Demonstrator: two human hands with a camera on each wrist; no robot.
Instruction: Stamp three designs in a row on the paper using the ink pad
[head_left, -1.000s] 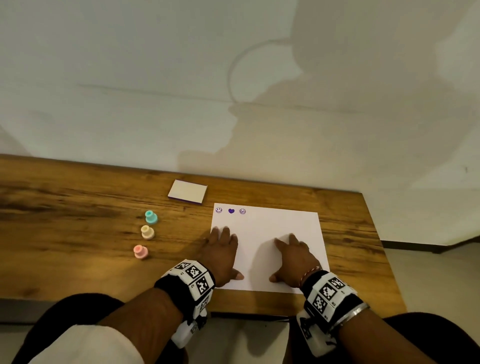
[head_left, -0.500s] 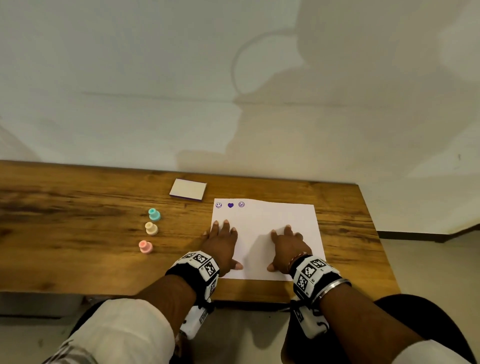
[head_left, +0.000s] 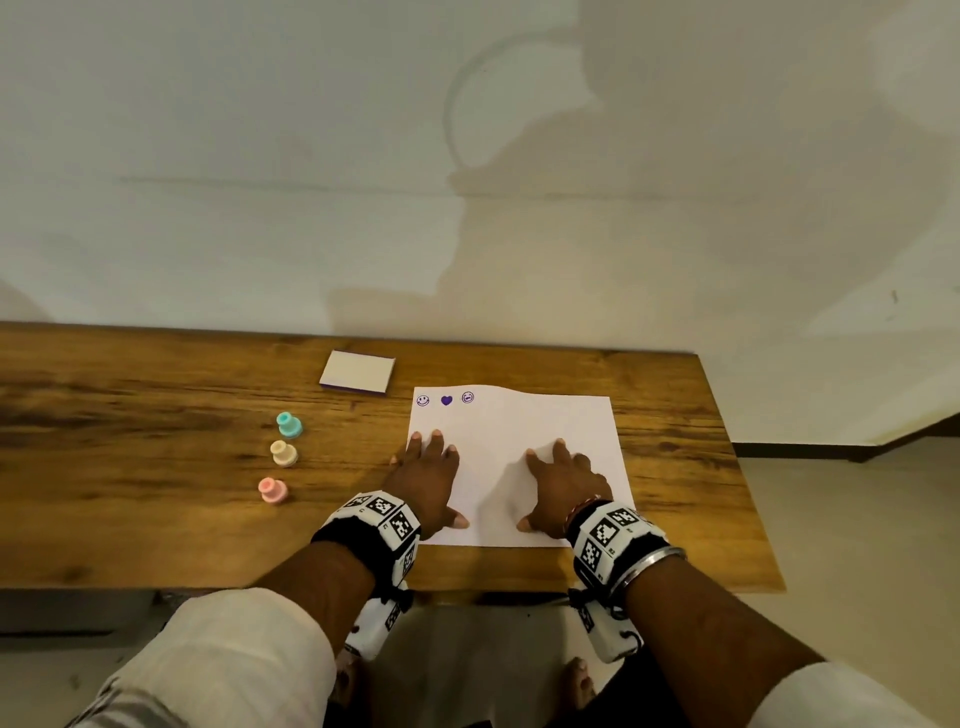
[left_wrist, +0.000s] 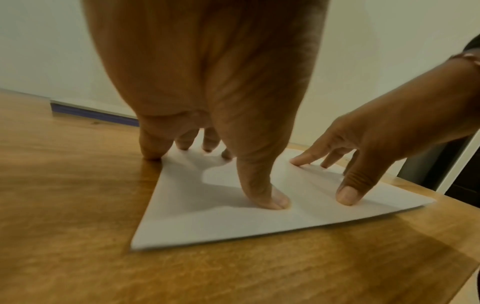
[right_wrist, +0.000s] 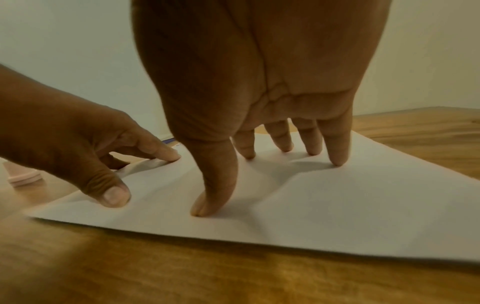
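Along the paper's far edge, at its left corner, three purple prints sit in a row. Both the left hand and the right hand press flat on the sheet nearer the tabletop's front edge, fingers spread, holding nothing; the left is nearer the prints

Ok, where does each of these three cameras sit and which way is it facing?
Head: worn on the head, looking down at the table, paper, stamps; forearms and both hands show.
Left wrist: looks along the left hand toward the wall; the right hand shows too.
Right wrist: looks along the right hand; the left hand shows beside it.
All three share the paper under both hands.
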